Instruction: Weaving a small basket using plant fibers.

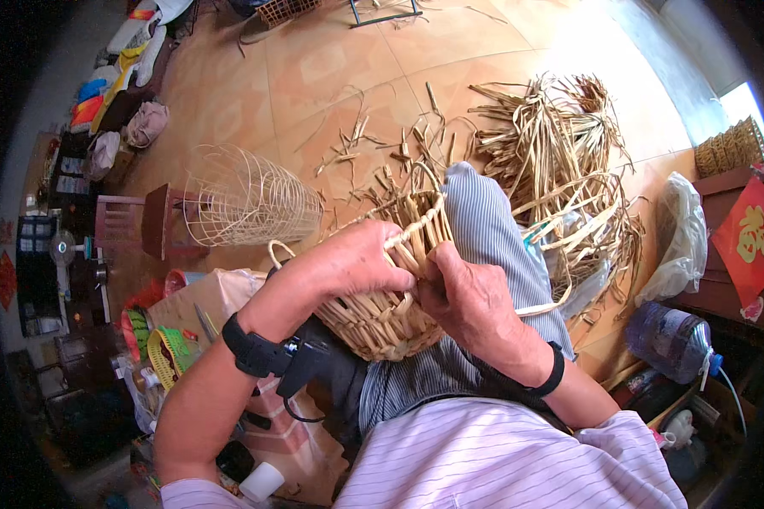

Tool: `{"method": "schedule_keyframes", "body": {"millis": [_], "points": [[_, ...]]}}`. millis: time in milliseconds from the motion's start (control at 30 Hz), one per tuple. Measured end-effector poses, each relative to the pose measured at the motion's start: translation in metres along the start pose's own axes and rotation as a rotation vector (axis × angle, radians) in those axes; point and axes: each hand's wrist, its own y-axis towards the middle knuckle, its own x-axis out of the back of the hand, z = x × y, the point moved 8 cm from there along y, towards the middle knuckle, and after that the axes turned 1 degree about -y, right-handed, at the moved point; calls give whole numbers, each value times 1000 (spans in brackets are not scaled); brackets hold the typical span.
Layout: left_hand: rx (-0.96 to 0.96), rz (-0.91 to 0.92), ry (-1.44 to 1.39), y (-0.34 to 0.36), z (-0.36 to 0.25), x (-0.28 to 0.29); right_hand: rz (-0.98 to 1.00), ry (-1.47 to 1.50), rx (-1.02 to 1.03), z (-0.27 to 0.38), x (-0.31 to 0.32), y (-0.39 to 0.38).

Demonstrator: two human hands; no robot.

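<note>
Head view: a woven basket point(378, 327) of pale, straw-like strips sits in the middle of the frame, tilted on the person's lap against striped trousers point(484, 208). A small loop point(282, 246) stands out at its left side and a larger handle loop point(425, 175) rises at the top. The left hand point(367, 261) reaches in from the lower left and is curled over the rim, gripping the basket wall, its thumb on the near side. The right hand point(469, 287), entering from the lower right, is closed at the right part of the rim; it seems to pinch the basket's edge there, though its fingertips are partly hidden. A pale strip point(545, 308) extends to the right from beside the right hand. Dark bands circle both wrists.

Toward the upper right of the frame, a heap of dry strands point(552, 144) spreads across the tiled floor point(314, 64), with short scraps near the top centre. At left centre, an open lattice frame point(255, 199) lies beside a small wooden stool point(163, 220). A clear plastic bag point(679, 242) and a bluish water jug point(675, 343) show at the right edge.
</note>
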Motion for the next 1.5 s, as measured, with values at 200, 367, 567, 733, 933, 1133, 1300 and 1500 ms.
{"method": "schedule_keyframes", "body": {"millis": [200, 367, 567, 733, 933, 1133, 1300, 1500], "points": [[110, 81, -82, 0, 2, 0, 91, -48, 0, 6, 2, -1], [191, 98, -67, 3, 12, 2, 119, 30, 6, 9, 3, -1], [214, 158, -75, 0, 10, 2, 63, 226, -17, 5, 7, -1], [249, 235, -62, 1, 19, -1, 71, 252, -34, 6, 8, -1], [209, 233, -23, -2, 6, -1, 43, 255, -26, 0, 3, -3], [111, 235, -242, -6, 9, -7, 6, 274, -62, 2, 2, -4], [118, 188, -278, -6, 14, -4, 7, 357, -79, -1, 3, -7], [200, 246, -269, -8, 10, -4, 4, 356, -33, -3, 7, -7]]}}
